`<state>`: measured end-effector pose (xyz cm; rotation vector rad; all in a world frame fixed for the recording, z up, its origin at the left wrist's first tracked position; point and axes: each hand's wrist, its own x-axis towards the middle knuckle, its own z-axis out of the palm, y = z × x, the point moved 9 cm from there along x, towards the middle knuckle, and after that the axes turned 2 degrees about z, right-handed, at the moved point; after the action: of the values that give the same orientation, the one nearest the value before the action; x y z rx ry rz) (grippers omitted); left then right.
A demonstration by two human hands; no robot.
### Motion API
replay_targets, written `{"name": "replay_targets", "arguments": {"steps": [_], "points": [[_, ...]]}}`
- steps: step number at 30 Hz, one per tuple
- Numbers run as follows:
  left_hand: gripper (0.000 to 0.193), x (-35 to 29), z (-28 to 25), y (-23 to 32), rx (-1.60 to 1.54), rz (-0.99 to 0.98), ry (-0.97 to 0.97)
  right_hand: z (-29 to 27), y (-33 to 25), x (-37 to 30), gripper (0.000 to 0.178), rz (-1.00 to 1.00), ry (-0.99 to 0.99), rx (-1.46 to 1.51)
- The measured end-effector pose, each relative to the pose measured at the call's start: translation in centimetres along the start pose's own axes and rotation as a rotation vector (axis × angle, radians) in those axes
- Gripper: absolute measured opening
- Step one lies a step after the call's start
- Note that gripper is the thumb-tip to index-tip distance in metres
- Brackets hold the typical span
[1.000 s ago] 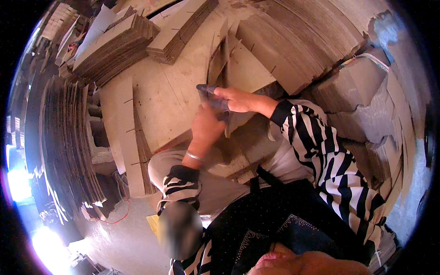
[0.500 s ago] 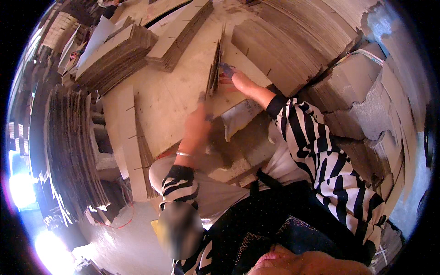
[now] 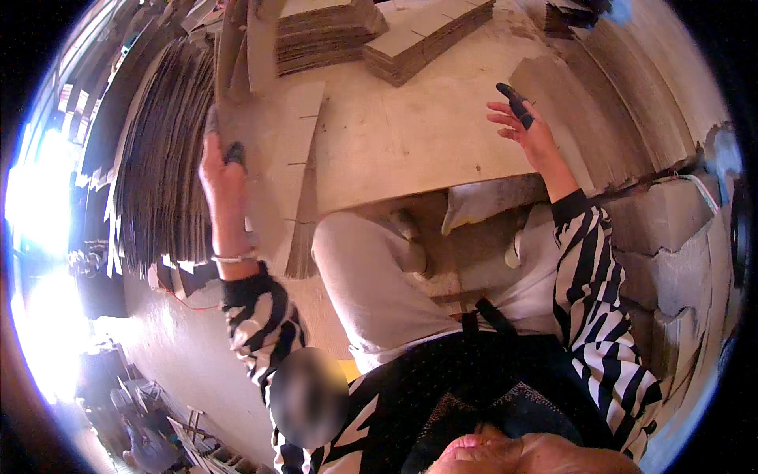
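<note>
My left hand (image 3: 224,178), at the left, grips upright brown cardboard pieces (image 3: 232,63) between fingers and thumb; I cannot tell how many. Dark covers wrap some of its fingertips. Just left of it stands a dense row of cardboard sheets on edge (image 3: 162,158). To its right, slotted cardboard strips (image 3: 294,170) lie at the table's left end. My right hand (image 3: 525,126) hovers over the right part of the wooden table (image 3: 410,134), fingers spread and holding nothing, with a dark cover on a finger. It is nearest to a long stack of cardboard (image 3: 560,118).
At the far side of the table are two stacks of cardboard strips, one at the left (image 3: 328,35) and one in the middle (image 3: 426,39). Bundled cardboard (image 3: 663,213) is piled on the right. My knees (image 3: 367,276) are at the table's near edge.
My left hand has swung left from mid-table with the cardboard pieces. My right hand has come away from them and opened out to the right. The view has turned left.
</note>
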<state>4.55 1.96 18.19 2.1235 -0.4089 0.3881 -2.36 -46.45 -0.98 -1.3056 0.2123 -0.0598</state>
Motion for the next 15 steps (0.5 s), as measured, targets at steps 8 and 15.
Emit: {"name": "replay_targets", "arguments": {"steps": [8, 15], "points": [[0.046, -6.4, -0.9, -19.4, 1.377, -0.034, -0.364, 2.4, -0.6, -1.1, 0.043, -0.006, -0.020, -0.292], [0.055, -9.2, -2.6, -31.3, 0.818, -0.267, -0.636, -1.5, 0.5, -1.0, 0.035, 0.053, -0.094, -0.324]]}}
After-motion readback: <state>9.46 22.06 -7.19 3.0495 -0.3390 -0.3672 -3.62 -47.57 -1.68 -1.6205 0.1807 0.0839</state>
